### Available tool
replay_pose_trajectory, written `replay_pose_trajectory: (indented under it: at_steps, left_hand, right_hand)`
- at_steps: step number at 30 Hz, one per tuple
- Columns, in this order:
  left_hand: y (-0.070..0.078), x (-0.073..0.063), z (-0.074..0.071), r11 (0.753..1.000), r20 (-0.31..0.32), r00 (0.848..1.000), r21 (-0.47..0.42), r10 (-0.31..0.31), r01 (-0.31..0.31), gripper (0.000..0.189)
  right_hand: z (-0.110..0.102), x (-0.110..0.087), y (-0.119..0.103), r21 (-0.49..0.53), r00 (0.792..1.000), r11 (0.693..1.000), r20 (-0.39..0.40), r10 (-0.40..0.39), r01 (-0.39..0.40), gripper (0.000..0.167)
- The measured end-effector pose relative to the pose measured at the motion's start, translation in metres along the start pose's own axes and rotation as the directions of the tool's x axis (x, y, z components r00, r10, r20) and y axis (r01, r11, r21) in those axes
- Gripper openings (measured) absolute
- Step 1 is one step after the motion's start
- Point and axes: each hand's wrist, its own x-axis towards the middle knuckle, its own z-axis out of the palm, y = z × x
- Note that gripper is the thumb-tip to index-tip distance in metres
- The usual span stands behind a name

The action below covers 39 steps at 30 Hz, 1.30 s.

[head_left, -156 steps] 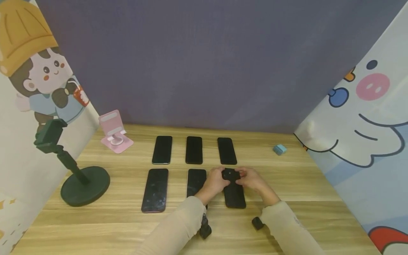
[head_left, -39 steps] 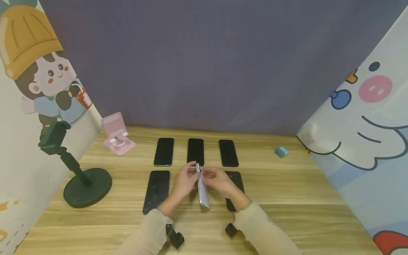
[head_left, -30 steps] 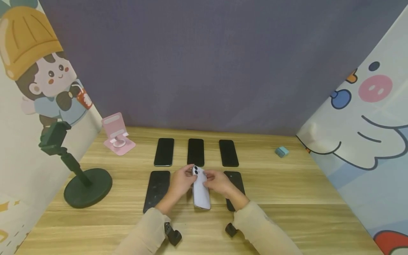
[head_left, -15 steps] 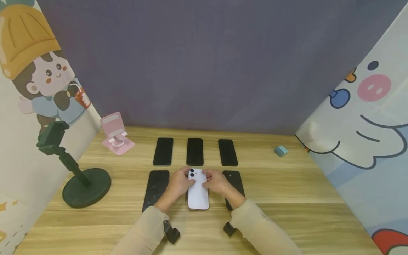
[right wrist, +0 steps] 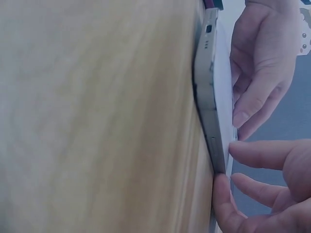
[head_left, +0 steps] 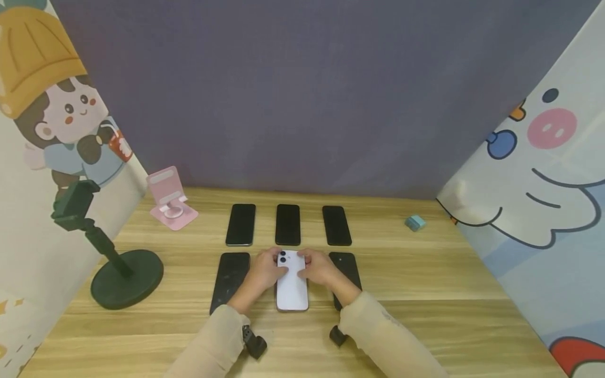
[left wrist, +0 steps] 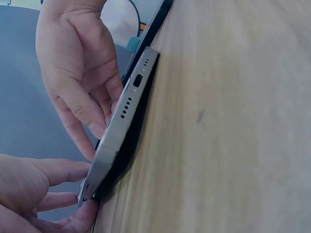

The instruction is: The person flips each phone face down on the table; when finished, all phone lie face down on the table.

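Observation:
A white phone (head_left: 292,287) lies back side up in the middle of the front row, its two camera lenses at the far left corner. My left hand (head_left: 266,269) grips its far left edge between thumb and fingers. On the opposite edge, my right hand (head_left: 320,266) pinches it likewise. The left wrist view shows the phone's bottom edge (left wrist: 129,97) with its charging port, close over the wooden table. To the left is a black phone (head_left: 231,278), partly behind my left forearm. To the right is another dark phone (head_left: 346,265), partly covered by my right wrist.
Behind, a row of black phones runs from the left phone (head_left: 241,224) to the right phone (head_left: 337,226). A pink folding stand (head_left: 167,197) and a dark green round-based stand (head_left: 127,278) are at left. A small blue block (head_left: 415,222) sits at far right.
Both hands have moved left from the right front phone to the middle one. That phone has been turned over, from dark screen through standing on edge to white back up.

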Motion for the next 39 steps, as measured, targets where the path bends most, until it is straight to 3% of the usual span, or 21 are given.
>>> replay_pose_trajectory:
  at_steps: [6,11,13,17,21,27,33,39]
  left_hand:
    - [0.001,0.004,-0.002,0.998,0.050,0.999,0.064,-0.007,0.004,0.051]
    - [-0.004,0.002,-0.015,1.000,0.123,0.992,-0.029,0.002,0.001,0.053]
    - [-0.011,0.000,-0.024,0.997,0.122,0.992,-0.077,0.024,-0.014,0.052]
    - [-0.028,-0.005,-0.050,0.992,0.050,0.997,-0.114,0.062,-0.056,0.048]
    - [-0.047,-0.008,-0.081,0.995,0.006,0.999,-0.084,0.049,-0.048,0.045]
    - [-0.076,-0.013,-0.113,1.000,0.027,1.000,-0.027,0.007,-0.007,0.045]
    - [-0.091,-0.017,-0.117,0.997,0.122,0.992,-0.074,-0.012,0.022,0.046]
    - [-0.093,-0.018,-0.117,0.999,0.090,0.996,-0.045,-0.016,0.020,0.040]
  right_hand:
    - [-0.004,0.001,-0.003,-0.035,1.000,0.999,0.014,0.009,-0.009,0.049]
    - [-0.002,0.001,-0.013,-0.100,1.000,0.995,0.014,-0.007,0.008,0.052]
    - [0.002,0.000,-0.022,-0.114,1.000,0.993,0.009,-0.011,0.012,0.054]
    - [0.017,-0.002,-0.045,-0.060,0.998,0.998,0.047,-0.032,0.035,0.055]
    - [0.035,0.001,-0.064,-0.001,0.993,0.998,0.096,-0.070,0.070,0.053]
    - [0.061,0.016,-0.082,0.010,0.988,0.996,0.123,-0.093,0.092,0.055]
    - [0.077,0.026,-0.092,-0.010,0.995,0.997,0.060,-0.078,0.079,0.052]
    - [0.081,0.030,-0.097,-0.017,0.999,0.999,0.009,-0.047,0.047,0.046]
